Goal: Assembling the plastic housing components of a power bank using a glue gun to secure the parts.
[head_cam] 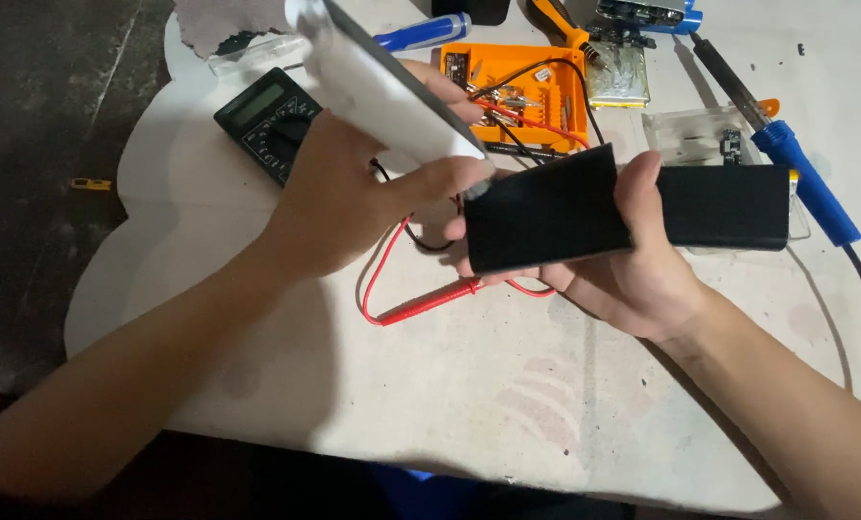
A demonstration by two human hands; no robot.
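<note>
Black casing (546, 214), a flat rectangular shell, sits in the middle of the view, raised off the surface (469, 385) so that its left end is free to meet the white panel (382, 91). We see the right hand (633, 265) wrapped around it from below, thumb over the top face and fingers under, a closed grip that steadies it level. The left hand (353, 197) clamps the white panel between thumb and fingers and tilts it steeply, its lower corner touching the casing's left end, as if to line up the two edges. Just beside the casing on the right lies a second black block (729, 207), nearly end to end with it. Below the hands a red probe lead (421, 300) loops across the surface, with bare room near us for the forearms to rest. Farther off the space tightens: an orange parts tray (522, 96) lies behind the hands, a dark multimeter (267, 117) at far left close to the surface's rounded edge, and a blue-handled soldering iron (801, 173) slants along the right.
</note>
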